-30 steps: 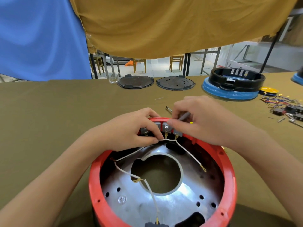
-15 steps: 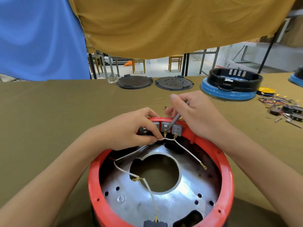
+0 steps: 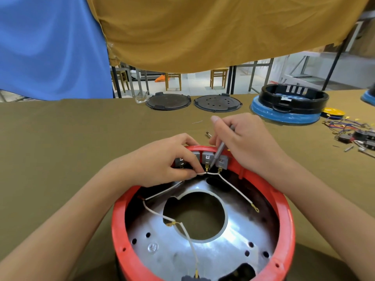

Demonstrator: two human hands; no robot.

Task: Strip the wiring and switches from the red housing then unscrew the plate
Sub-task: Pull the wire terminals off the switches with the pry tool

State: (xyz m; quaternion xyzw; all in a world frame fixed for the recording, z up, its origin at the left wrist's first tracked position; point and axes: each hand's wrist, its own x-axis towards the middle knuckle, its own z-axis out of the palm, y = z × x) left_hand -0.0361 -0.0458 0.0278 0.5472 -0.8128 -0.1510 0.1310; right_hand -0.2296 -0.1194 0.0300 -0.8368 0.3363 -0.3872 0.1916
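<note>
the red housing (image 3: 203,220) sits open side up at the near edge of the bench (image 3: 60,159), a round tub with its far rim under both hands. inside it lies a shiny metal plate (image 3: 203,250) with a big round hole in the middle and small holes round its edge. grey switches (image 3: 208,157) stand in a row against the inner far wall, their brass tabs pointing down. white wires (image 3: 233,189) run from those tabs across the plate: one slants off to the right and ends in a free ring lug, another loops left and then trails toward the near rim, where it meets a dark block.

the left hand (image 3: 168,161) has its grip curled over the far rim, thumb and forefinger pinching a white wire just below the switches. the right hand (image 3: 243,142) has its grip closed round a thin grey tool (image 3: 218,151). the tool's long axis slants from upper right, away from the person, down and left toward them, its tip set at the tabs between two switches.

farther back on the bench lie two dark round lids (image 3: 168,101), a black ring on a blue base (image 3: 288,110) to the right, and at the far right a tangle of loose coloured wires and small parts (image 3: 349,130). a mustard cloth (image 3: 203,27) and a blue cloth (image 3: 50,47) hang behind.
</note>
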